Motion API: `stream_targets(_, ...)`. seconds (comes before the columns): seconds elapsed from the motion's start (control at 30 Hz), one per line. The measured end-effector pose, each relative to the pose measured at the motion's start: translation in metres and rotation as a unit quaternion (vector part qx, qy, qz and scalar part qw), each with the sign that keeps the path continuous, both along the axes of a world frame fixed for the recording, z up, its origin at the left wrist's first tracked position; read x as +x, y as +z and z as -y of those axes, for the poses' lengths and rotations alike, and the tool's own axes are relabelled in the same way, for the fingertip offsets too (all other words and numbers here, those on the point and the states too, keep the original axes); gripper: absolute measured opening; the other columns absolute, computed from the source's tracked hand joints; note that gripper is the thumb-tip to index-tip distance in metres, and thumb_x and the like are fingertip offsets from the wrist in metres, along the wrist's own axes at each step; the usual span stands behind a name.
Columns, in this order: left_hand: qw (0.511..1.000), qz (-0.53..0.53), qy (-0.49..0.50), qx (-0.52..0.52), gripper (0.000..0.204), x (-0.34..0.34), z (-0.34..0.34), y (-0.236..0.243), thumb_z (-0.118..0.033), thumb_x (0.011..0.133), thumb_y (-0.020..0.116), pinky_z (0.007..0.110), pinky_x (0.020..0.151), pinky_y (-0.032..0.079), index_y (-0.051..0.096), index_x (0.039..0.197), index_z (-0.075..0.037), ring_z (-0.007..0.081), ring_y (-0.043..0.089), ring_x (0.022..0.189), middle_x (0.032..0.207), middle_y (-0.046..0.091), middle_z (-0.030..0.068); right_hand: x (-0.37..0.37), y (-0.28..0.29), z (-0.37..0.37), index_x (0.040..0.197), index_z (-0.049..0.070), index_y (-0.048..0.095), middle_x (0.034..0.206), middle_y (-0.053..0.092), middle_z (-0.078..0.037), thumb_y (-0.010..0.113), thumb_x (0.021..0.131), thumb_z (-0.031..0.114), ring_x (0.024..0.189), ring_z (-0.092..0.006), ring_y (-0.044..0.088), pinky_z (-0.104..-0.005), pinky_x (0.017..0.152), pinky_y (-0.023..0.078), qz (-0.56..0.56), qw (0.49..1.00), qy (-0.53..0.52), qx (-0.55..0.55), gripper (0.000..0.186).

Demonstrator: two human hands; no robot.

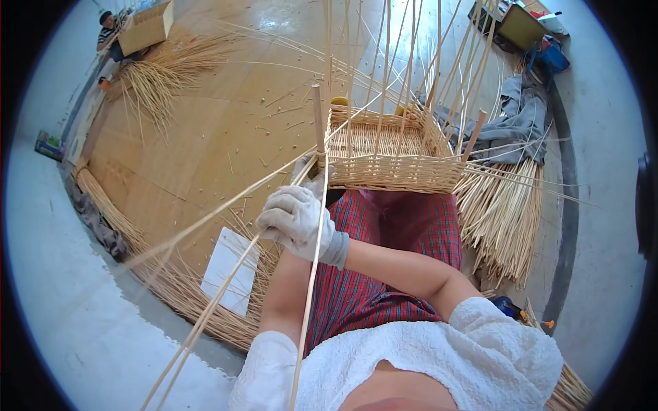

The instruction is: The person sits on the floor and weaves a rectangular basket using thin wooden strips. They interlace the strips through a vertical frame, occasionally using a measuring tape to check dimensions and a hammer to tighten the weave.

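Observation:
A rectangular wicker basket (391, 171) rests at my knees, its low walls woven and long upright canes (410, 58) rising from it. At its near left corner stands a thick wooden peg (317, 116); a second peg (474, 135) leans outward at the right corner. My right hand (293, 218), in a pale work glove, crosses to the left and is closed around long weaving canes (226, 282) that trail down to the lower left. Just beyond it, my gloved left hand (312, 175) is at the basket corner beside the peg, most of its fingers hidden.
Bundles of cane lie at the far left (161, 79), along the left edge (185, 305) and to the right (504, 219). A white sheet (232, 270) lies near my left arm. Grey cloth (521, 120) covers the right bundle's top. Another person (107, 31) is at the far left.

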State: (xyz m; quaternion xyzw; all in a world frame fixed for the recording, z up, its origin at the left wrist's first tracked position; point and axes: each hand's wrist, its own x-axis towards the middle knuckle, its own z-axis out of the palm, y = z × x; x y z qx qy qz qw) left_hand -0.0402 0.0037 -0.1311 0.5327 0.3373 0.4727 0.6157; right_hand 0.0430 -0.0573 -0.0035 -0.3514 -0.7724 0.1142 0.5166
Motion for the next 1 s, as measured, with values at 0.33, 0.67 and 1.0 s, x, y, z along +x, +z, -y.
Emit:
stream_targets(0.33, 0.998, -0.046, -0.047, 0.004, 0.030, 0.003, -0.025, -0.010, -0.006, 0.090, 0.073, 0.029, 0.075, 0.053, 0.064, 0.118, -0.004, 0.0122, 0.061, 0.084, 0.101, 0.067, 0.0030, 0.021, -0.026, -0.019, 0.066, 0.009, 0.067, 0.066, 0.066, -0.007, 0.076, 0.081, 0.041, 0.070, -0.0283, 0.067, -0.0426, 0.075, 0.052, 0.027, 0.986, 0.093, -0.136, 0.036)
stream_targets(0.67, 0.985, -0.166, -0.044, 0.030, 0.037, -0.013, -0.053, 0.016, -0.007, 0.086, 0.076, 0.029, 0.085, 0.054, 0.064, 0.120, -0.006, 0.0141, 0.064, 0.096, 0.108, 0.068, 0.0046, 0.012, -0.035, 0.002, 0.067, 0.016, 0.066, 0.067, 0.064, -0.005, 0.071, 0.082, 0.053, 0.075, -0.0262, 0.066, -0.0403, 0.075, 0.046, 0.204, 0.957, 0.114, -0.172, 0.041)
stream_targets(1.0, 0.912, -0.206, -0.172, 0.310, 0.029, -0.018, -0.030, 0.106, -0.009, 0.092, 0.070, 0.043, 0.100, 0.052, 0.060, 0.116, 0.001, 0.0231, 0.068, 0.092, 0.091, 0.069, 0.0052, -0.006, -0.029, 0.022, 0.084, 0.012, 0.068, 0.078, 0.067, -0.008, 0.068, 0.086, 0.048, 0.081, -0.0321, 0.067, -0.0456, 0.085, 0.050, 0.115, 0.962, 0.208, -0.136, 0.036)
